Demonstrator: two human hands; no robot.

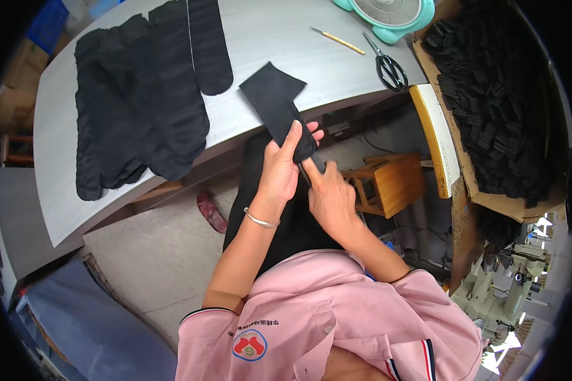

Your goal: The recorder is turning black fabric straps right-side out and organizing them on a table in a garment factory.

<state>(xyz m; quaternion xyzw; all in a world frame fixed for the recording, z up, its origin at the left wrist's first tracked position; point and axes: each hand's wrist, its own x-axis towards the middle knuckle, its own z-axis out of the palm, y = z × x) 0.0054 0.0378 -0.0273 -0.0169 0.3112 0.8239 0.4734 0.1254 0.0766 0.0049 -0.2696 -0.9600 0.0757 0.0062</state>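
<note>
A black fabric piece, flat with a pointed, flared far end, is held over my lap at the table's near edge. My left hand is closed round its lower part, thumb on top and fingertips showing past the far side. At the bottom end of the piece, my right hand is closed with its index finger extended against the dark cloth. Its other fingers are curled under and partly hidden. To the left on the table lies a broad pile of black fabric pieces, beside a round-ended black strip.
Black-handled scissors and a thin pointed tool with a yellow handle lie on the grey table. Behind them is a mint-green fan. An open cardboard box of black pieces stands right, near a wooden stool.
</note>
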